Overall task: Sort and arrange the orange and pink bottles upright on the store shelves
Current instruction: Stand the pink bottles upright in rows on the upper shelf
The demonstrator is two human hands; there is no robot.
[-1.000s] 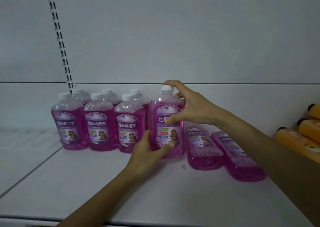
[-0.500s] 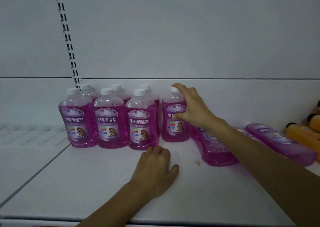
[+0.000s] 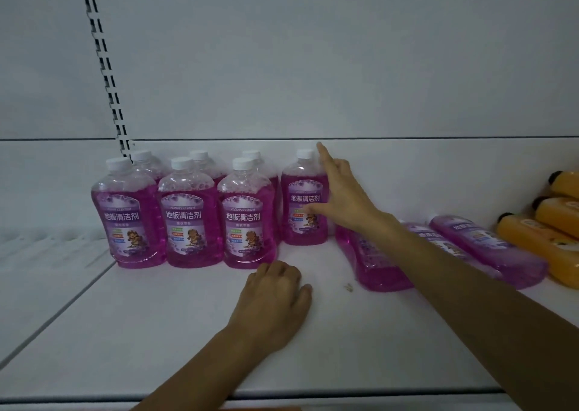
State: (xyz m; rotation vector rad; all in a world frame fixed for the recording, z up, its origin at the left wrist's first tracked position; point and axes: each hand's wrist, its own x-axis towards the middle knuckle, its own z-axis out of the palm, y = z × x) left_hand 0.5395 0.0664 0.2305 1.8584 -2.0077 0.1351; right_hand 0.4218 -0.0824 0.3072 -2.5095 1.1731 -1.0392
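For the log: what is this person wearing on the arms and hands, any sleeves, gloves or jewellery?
Nothing visible. The left hand and right hand are bare: no gloves, rings or watch, and no sleeve shows anywhere up to the frame edge.

Standing bottles (image 3: 191, 222) occupied the far left of the shelf (image 3: 156, 332) in two rows. Lying bottles (image 3: 385, 269) were to their right, with other bottles (image 3: 532, 244) lying at the right edge.

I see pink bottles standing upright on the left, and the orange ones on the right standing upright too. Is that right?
Not quite. The head view shows the orange bottles on the right lying on their sides, not standing. The pink bottles on the left do stand upright.
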